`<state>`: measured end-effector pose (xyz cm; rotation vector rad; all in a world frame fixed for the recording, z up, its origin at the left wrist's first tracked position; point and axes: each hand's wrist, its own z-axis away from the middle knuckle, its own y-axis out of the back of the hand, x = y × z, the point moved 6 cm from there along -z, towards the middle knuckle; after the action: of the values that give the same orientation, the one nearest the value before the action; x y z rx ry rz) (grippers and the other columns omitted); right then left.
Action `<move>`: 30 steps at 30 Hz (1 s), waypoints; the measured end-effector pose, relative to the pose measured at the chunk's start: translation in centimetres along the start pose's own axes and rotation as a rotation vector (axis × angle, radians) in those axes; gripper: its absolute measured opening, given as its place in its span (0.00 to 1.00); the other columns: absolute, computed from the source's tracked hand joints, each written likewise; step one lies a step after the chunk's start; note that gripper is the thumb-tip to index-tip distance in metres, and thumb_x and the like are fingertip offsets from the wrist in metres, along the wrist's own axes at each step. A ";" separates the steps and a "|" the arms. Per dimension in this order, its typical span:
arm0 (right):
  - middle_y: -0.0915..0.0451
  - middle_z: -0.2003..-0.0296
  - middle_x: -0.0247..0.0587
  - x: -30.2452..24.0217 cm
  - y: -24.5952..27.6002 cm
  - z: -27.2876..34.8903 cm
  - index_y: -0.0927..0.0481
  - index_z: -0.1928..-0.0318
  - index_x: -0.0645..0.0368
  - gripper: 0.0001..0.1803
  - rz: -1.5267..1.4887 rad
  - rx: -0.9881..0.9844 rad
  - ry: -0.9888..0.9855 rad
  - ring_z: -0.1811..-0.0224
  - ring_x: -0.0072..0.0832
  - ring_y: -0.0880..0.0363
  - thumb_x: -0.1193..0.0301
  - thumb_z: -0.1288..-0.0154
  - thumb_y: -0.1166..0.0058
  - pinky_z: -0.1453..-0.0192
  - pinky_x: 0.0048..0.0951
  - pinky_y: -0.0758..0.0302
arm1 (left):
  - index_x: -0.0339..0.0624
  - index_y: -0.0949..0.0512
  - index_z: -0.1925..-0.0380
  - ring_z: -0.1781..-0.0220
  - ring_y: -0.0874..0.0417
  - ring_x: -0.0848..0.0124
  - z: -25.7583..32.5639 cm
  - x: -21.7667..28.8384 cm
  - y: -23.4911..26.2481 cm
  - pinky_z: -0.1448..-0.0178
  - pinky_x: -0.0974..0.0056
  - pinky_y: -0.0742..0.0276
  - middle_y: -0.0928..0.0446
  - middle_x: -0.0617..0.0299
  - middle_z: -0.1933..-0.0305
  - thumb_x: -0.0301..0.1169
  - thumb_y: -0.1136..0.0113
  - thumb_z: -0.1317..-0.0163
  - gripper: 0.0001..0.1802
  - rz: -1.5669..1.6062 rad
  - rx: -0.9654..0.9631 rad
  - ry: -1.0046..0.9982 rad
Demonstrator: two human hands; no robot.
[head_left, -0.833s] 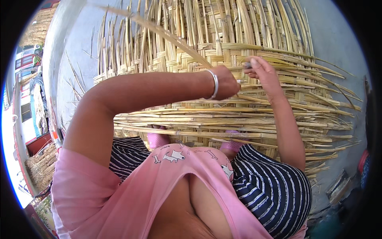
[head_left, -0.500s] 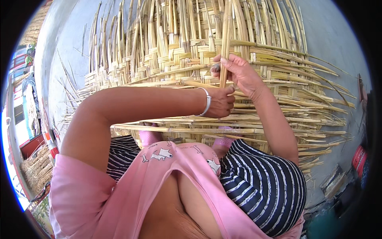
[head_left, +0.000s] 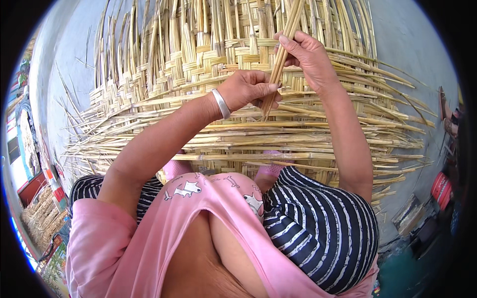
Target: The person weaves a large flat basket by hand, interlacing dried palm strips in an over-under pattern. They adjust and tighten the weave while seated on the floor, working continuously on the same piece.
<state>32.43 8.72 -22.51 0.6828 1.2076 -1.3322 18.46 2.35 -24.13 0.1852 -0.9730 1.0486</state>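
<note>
We held slim, straight, tan strips (head_left: 277,71), their lower tips jutting just below our left fingers (head_left: 264,90), closed around them; farther up, our right fingers (head_left: 295,47) pinched the same strips, which ran on beyond, above the woven mat (head_left: 243,52).

— How is the floor seen?
— A smooth grey floor (head_left: 410,64) is shown at both sides.
— And at the left?
— A rough straw-coloured stack (head_left: 44,211) is set near a flat dark-red panel (head_left: 31,188); farther up, white and blue cloth (head_left: 26,136) is seen. The rim is flooded with bright light.
— At the right?
— A rounded red object (head_left: 440,190) is placed near the shadowed edge.
</note>
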 end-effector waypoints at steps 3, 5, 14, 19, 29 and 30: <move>0.19 0.70 0.32 0.8 0.4 -1.0 0.21 0.59 0.58 0.14 0.195 0.006 0.070 0.71 0.14 0.24 0.60 0.35 0.45 0.66 0.16 0.26 | 0.38 0.25 0.56 0.64 0.16 0.69 -0.5 -0.5 0.6 0.61 0.67 0.21 0.18 0.57 0.64 0.38 0.45 0.35 0.15 -0.005 0.047 0.027; 0.25 0.77 0.29 0.0 -0.6 -0.9 0.26 0.72 0.58 0.15 0.346 0.038 0.163 0.76 0.12 0.30 0.60 0.35 0.44 0.72 0.18 0.29 | 0.38 0.24 0.57 0.67 0.16 0.69 -0.4 -1.1 0.8 0.65 0.68 0.21 0.18 0.57 0.66 0.36 0.45 0.34 0.13 0.059 0.094 0.063; 0.23 0.70 0.31 2.7 0.0 -0.3 0.24 0.64 0.58 0.11 0.008 0.014 -0.125 0.67 0.16 0.24 0.63 0.36 0.43 0.59 0.23 0.22 | 0.39 0.27 0.63 0.70 0.16 0.69 -1.1 -2.4 0.7 0.69 0.68 0.23 0.18 0.55 0.69 0.34 0.45 0.35 0.09 0.081 0.150 0.137; 0.21 0.67 0.32 7.5 -1.1 1.7 0.23 0.60 0.59 0.12 0.003 -0.222 -0.352 0.66 0.19 0.23 0.65 0.39 0.40 0.60 0.23 0.23 | 0.39 0.27 0.62 0.70 0.16 0.69 -0.4 -2.7 1.3 0.69 0.68 0.23 0.18 0.55 0.68 0.32 0.46 0.35 0.08 0.070 0.163 0.163; 0.20 0.68 0.38 8.8 -1.4 1.3 0.22 0.60 0.64 0.11 0.371 -0.171 -0.138 0.68 0.20 0.22 0.69 0.38 0.43 0.63 0.23 0.22 | 0.37 0.24 0.66 0.70 0.16 0.69 -1.5 -6.2 2.1 0.67 0.67 0.20 0.18 0.55 0.68 0.34 0.44 0.36 0.10 0.078 0.204 0.242; 0.20 0.68 0.38 8.4 -1.6 1.2 0.22 0.60 0.64 0.11 0.348 -0.172 -0.161 0.69 0.21 0.22 0.69 0.38 0.42 0.63 0.23 0.22 | 0.38 0.24 0.68 0.70 0.16 0.69 -1.5 -6.3 2.4 0.66 0.68 0.20 0.18 0.56 0.69 0.34 0.43 0.36 0.10 0.072 0.200 0.224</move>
<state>29.76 4.39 -29.47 0.6169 1.0063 -0.9623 16.57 0.36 -30.52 0.1934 -0.6770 1.2056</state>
